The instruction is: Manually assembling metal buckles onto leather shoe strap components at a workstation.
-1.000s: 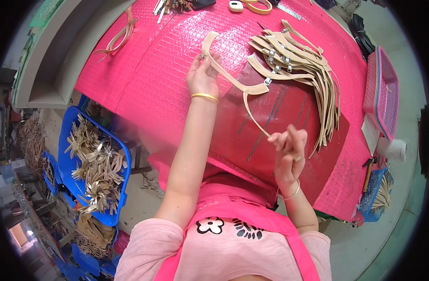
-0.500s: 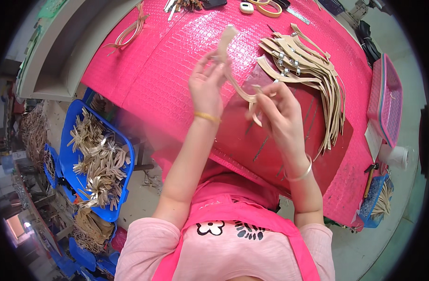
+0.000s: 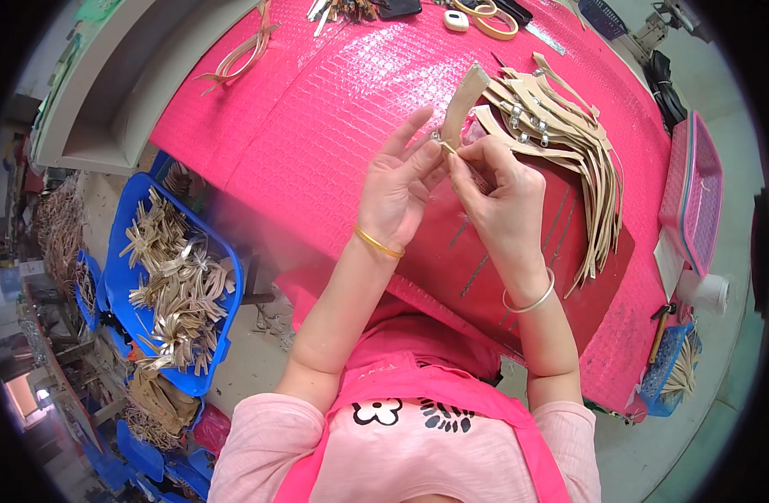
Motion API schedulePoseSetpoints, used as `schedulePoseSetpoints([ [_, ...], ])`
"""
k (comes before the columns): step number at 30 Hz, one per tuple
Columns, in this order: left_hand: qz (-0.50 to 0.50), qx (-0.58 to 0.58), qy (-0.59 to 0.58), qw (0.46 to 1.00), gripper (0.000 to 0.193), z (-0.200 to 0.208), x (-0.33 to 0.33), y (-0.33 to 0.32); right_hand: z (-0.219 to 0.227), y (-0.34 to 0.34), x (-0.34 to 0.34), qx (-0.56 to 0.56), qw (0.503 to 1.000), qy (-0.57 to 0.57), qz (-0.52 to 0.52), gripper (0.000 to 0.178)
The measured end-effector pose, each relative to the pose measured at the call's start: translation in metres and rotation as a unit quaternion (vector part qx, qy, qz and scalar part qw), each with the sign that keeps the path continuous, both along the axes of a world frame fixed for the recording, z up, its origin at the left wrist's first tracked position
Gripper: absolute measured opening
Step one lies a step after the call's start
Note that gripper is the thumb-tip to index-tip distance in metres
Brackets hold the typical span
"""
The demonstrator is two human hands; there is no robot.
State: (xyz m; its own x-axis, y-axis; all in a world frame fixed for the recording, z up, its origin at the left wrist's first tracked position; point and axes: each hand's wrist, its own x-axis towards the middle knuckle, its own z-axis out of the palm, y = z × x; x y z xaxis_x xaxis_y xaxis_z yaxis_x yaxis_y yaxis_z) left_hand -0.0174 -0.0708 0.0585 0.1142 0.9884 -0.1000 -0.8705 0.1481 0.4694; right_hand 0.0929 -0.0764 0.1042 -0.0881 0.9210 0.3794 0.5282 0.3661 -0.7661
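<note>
A beige strap rises from between my fingertips, its wide end pointing up and away from me. My left hand is closed on the strap with thumb and finger, beside a small metal buckle; its other fingers are extended. My right hand pinches the strap's narrow part close to the left thumb. The lower part of the strap is hidden behind the hands. Just beyond my right hand lies a fanned stack of beige straps with silver buckles, partly on a dark red mat.
Pink covering spreads over the table. Tape rolls and a small white device lie at the far edge. On the left, a blue bin holds strap pieces. Pink baskets and a hammer are at the right.
My hands have come together from apart, the left moving right and slightly down. The strap, earlier stretched between them, now stands up from the joined fingertips. The view has shifted slightly.
</note>
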Motion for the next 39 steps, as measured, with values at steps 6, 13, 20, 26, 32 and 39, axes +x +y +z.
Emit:
schedulePoseSetpoints([
  [6,-0.034,0.043,0.023,0.998,0.028,-0.004,-0.009,0.003,0.003,0.004,-0.001,-0.012,1.0,0.017,0.021,0.008],
  [13,-0.046,0.056,0.053,0.996,0.026,0.003,-0.022,0.008,0.002,0.003,0.0,0.015,0.998,0.003,0.059,0.007],
  [20,0.001,0.064,0.097,0.993,0.027,0.02,-0.031,0.012,-0.011,-0.004,0.007,-0.131,0.982,0.123,0.061,0.007],
  [26,0.005,0.099,0.402,0.91,0.019,0.031,-0.025,0.003,-0.005,-0.009,0.009,-0.153,0.965,0.199,0.078,0.012],
  [32,-0.064,0.136,0.325,0.934,0.025,0.028,-0.006,-0.023,-0.004,-0.023,0.017,0.015,0.998,0.056,0.029,0.015],
  [39,-0.038,0.079,0.234,0.968,0.018,0.032,0.029,-0.02,0.032,-0.032,0.031,-0.035,0.976,0.203,-0.066,0.013],
])
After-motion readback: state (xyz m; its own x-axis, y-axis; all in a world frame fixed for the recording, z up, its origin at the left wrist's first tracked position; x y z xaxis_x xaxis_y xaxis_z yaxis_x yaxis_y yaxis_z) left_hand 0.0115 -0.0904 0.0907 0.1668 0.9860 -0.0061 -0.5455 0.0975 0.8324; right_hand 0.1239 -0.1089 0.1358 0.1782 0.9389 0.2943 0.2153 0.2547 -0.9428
